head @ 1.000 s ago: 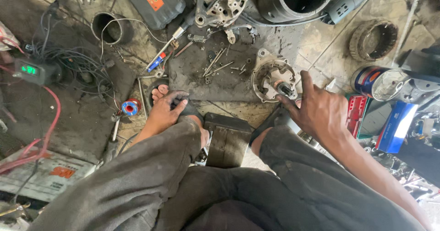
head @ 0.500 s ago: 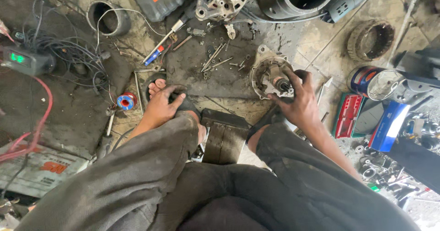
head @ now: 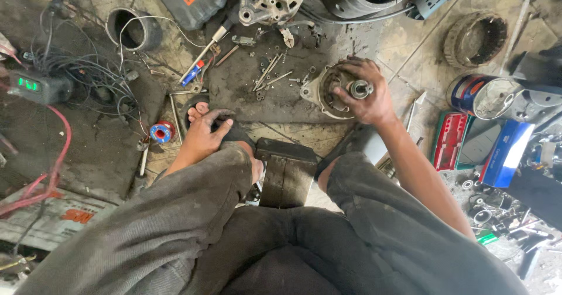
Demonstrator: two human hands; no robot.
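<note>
Head view: my right hand [head: 364, 93] clamps fingers over the round grey metal motor housing [head: 328, 93] on the grimy floor at one o'clock. My left hand [head: 202, 134] rests curled on my sandalled foot [head: 231, 132] at eleven, holding nothing. A steady downward grip should stop the housing rolling.

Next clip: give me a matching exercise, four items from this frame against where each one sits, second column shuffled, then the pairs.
Items:
1. right hand
2. left hand
3. tape roll
4. paint can

Places:
A. on the floor just left of the left hand
B. gripping the round motor housing
C. far right, beside the red case
D. resting on the person's own foot

Pairs: 1-B, 2-D, 3-A, 4-C
</note>
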